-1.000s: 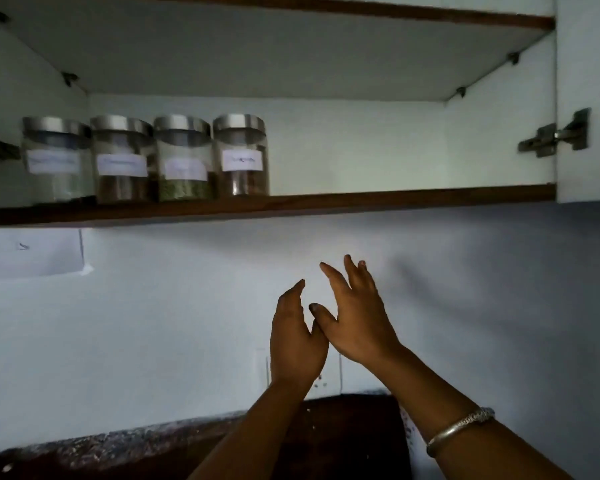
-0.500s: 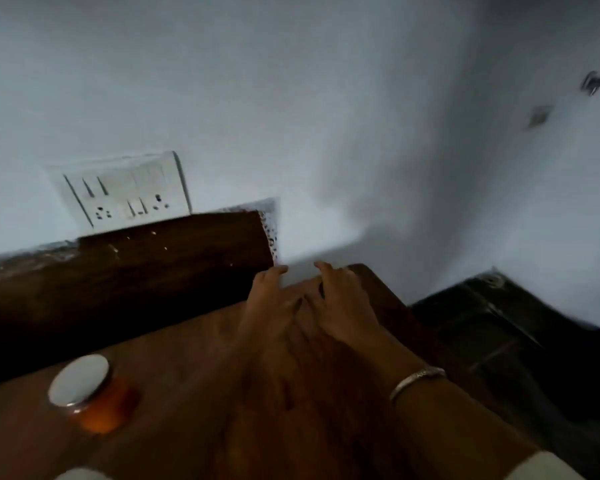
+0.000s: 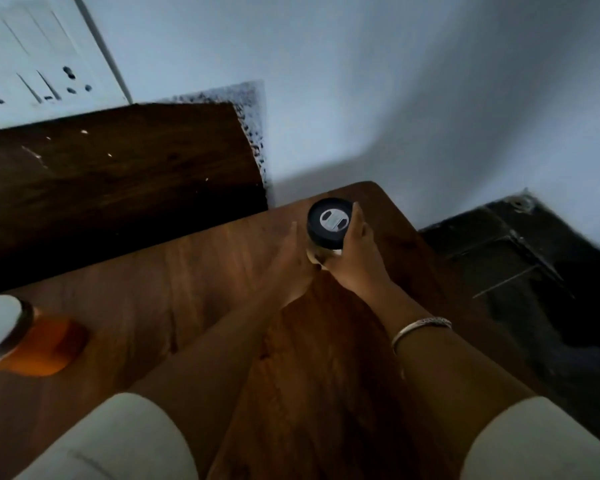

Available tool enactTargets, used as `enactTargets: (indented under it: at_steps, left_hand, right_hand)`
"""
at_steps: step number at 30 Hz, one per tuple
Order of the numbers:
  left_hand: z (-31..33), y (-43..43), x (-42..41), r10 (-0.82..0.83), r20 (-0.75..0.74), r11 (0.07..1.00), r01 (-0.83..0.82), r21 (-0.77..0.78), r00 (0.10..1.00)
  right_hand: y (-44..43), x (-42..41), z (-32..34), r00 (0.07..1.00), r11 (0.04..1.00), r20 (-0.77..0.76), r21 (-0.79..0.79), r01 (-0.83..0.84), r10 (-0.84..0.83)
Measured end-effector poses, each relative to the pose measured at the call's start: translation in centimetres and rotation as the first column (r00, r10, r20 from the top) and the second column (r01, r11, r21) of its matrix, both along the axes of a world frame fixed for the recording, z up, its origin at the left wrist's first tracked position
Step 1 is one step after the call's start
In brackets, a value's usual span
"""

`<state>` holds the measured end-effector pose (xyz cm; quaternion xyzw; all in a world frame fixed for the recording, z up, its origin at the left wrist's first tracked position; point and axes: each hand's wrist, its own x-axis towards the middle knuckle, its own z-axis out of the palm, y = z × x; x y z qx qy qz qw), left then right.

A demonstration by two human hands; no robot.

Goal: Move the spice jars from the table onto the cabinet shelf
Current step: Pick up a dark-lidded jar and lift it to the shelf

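Two jars stand on the wooden worktop (image 3: pixel 194 271). The black-lidded jar (image 3: pixel 329 225) sits near the worktop's far right corner, its glass body mostly hidden, contents unclear. The right hand (image 3: pixel 355 252) is wrapped around its side, gripping it; the left hand (image 3: pixel 291 265) presses flat against its other side, fingers straight. Well to the left, a silver-lidded jar (image 3: pixel 18 337) holds something orange.

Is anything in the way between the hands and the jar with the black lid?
No. The right hand is already wrapped around the black-lidded jar, and the left hand sits right beside it. The orange jar stands far off to the left.
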<state>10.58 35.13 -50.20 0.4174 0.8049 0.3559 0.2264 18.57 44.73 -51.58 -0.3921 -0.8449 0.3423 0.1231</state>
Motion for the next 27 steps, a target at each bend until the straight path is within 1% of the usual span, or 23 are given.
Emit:
enactTargets:
  at_steps: [2,4,7,9,12,14,16,19,21,22,23,25,27]
  left_hand:
    - [-0.8,0.2,0.1,0.011,0.14,1.0,-0.011,0.004,0.99]
    - [-1.3,0.4,0.7,0.031,0.293,0.999,-0.038,0.018,0.956]
    - [-1.7,0.4,1.3,0.006,0.322,0.998,-0.026,0.058,0.947]
    - [-2.0,0.4,1.2,-0.013,0.379,0.995,-0.026,0.096,0.925]
    - [-1.5,-0.2,1.1,-0.027,0.406,0.988,-0.038,0.151,0.914]
    - [-1.2,-1.0,1.1,-0.042,0.383,0.987,-0.022,0.161,0.923]
    - [-0.8,-2.0,1.0,-0.05,0.32,0.99,0.006,0.139,0.946]
    - [-0.3,-3.9,0.8,-0.014,0.166,0.993,-0.006,0.119,0.986]
    - [0.5,-6.0,0.8,0.031,0.023,0.993,-0.033,0.112,0.999]
    - [0.9,-6.9,1.0,0.054,-0.02,0.992,-0.051,0.115,0.998]
    - [1.7,-8.0,1.3,0.068,-0.034,0.988,-0.062,0.143,0.997]
    - [3.6,-10.2,2.0,0.089,-0.006,0.96,-0.084,0.266,0.996]
    - [5.8,-12.4,2.9,0.132,-0.058,0.926,-0.102,0.364,0.99]
  right_hand:
    - [-0.2,-0.3,-0.7,0.997,0.999,-0.07,0.019,0.039,-0.038]
    - [-0.3,-0.4,-1.2,0.995,0.994,-0.081,0.089,0.063,-0.056]
    - [0.0,-0.4,-1.4,0.998,0.984,-0.046,0.171,0.051,-0.044]
    - [0.1,-0.4,-1.3,0.998,0.984,-0.034,0.174,0.049,-0.044]
    - [-0.3,-0.3,-0.9,0.998,0.987,-0.044,0.149,0.053,-0.047]
    - [-1.0,0.2,-0.6,0.994,0.989,-0.082,0.127,0.077,-0.067]
    - [-2.4,0.9,-0.1,0.983,0.986,-0.131,0.085,0.141,-0.129]
    - [-5.1,1.7,1.1,0.945,0.97,-0.228,0.002,0.243,-0.236]
    - [-7.3,1.9,2.4,0.923,0.962,-0.277,-0.016,0.273,-0.267]
    - [-8.3,2.0,3.0,0.916,0.961,-0.295,-0.028,0.274,-0.27]
    - [-9.6,2.1,3.8,0.909,0.962,-0.319,-0.044,0.269,-0.269]
    - [-12.5,2.2,5.7,0.885,0.96,-0.374,-0.083,0.266,-0.277]
    - [-15.5,2.5,7.7,0.854,0.958,-0.436,-0.089,0.272,-0.283]
